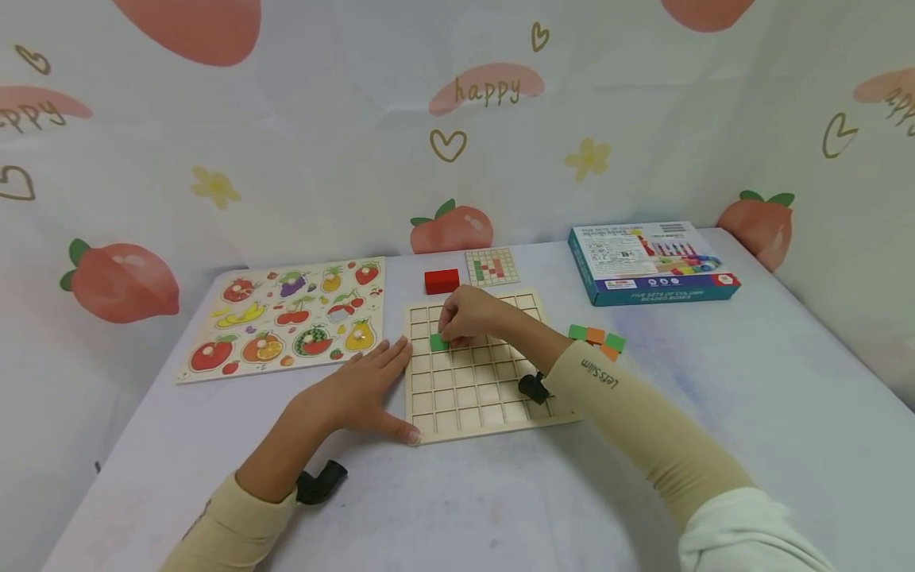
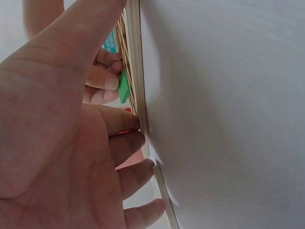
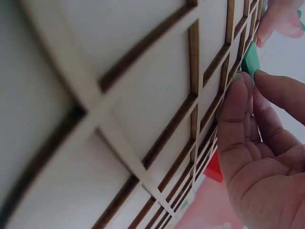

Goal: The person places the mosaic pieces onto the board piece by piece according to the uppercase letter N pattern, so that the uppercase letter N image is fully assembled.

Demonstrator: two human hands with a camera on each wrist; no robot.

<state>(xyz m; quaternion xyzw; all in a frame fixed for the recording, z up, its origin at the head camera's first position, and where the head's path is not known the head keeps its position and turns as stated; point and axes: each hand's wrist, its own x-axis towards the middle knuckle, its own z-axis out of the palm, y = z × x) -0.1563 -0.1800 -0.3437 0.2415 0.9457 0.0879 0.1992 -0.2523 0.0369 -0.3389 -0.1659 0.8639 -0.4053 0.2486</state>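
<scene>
A wooden grid board (image 1: pixel 457 397) lies on the table. My left hand (image 1: pixel 364 389) is spread along its left side, thumb at the near corner and fingertips by the edge. Over the upper left cells, my right hand (image 1: pixel 472 314) pinches a green square tile (image 1: pixel 438 342) between thumb and fingers. The tile (image 2: pixel 124 87) stands tilted against the grid in the left wrist view. From the right wrist, the same tile (image 3: pixel 250 58) shows at the fingertips; whether it is seated in a cell I cannot tell.
Several green and orange tiles (image 1: pixel 596 335) lie right of the board, partly behind my right forearm. Beyond it are a red block (image 1: pixel 442 281) and a small pattern card (image 1: pixel 492 267). A fruit puzzle board (image 1: pixel 264 338) lies left, a boxed toy set (image 1: pixel 654 262) back right.
</scene>
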